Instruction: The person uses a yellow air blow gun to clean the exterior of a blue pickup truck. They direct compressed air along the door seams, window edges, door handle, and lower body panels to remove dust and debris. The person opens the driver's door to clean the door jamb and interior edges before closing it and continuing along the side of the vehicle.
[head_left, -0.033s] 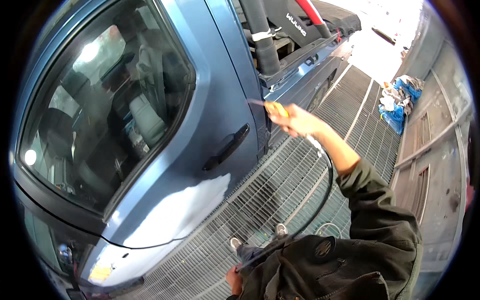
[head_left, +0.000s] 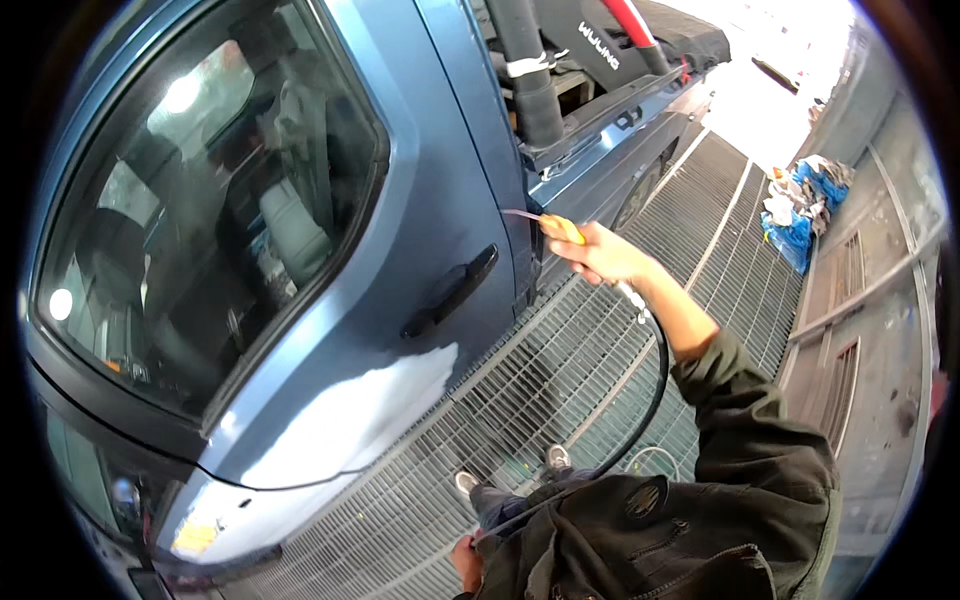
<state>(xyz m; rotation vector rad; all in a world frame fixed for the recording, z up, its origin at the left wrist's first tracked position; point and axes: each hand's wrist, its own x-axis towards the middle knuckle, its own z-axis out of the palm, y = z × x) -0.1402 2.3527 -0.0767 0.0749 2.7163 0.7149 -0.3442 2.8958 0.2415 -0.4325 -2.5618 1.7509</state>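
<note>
My right hand (head_left: 610, 255) is wrapped round a yellow air blow gun (head_left: 565, 230). Its thin nozzle reaches left to the rear edge of the blue pickup door (head_left: 435, 190), above the black door handle (head_left: 455, 292); whether the tip touches the paint I cannot tell. From the gun's lower end a black air hose (head_left: 660, 380) curves down towards my waist. Low in the picture, my left hand (head_left: 466, 562) is closed round a stretch of hose by my leg, its fingers partly hidden. A whitish bare patch (head_left: 350, 410) covers the door's lower part.
Underfoot is a metal grating floor (head_left: 510, 385). A grey panelled wall (head_left: 850, 330) runs along the right, with a heap of blue and white plastic (head_left: 800, 205) against it. Behind the cab, a padded black bar (head_left: 530, 90) rises from the truck bed.
My right hand and the blow gun have shifted slightly right and down. The nozzle tip sits a little lower along the door's edge. My left hand stays by my leg.
</note>
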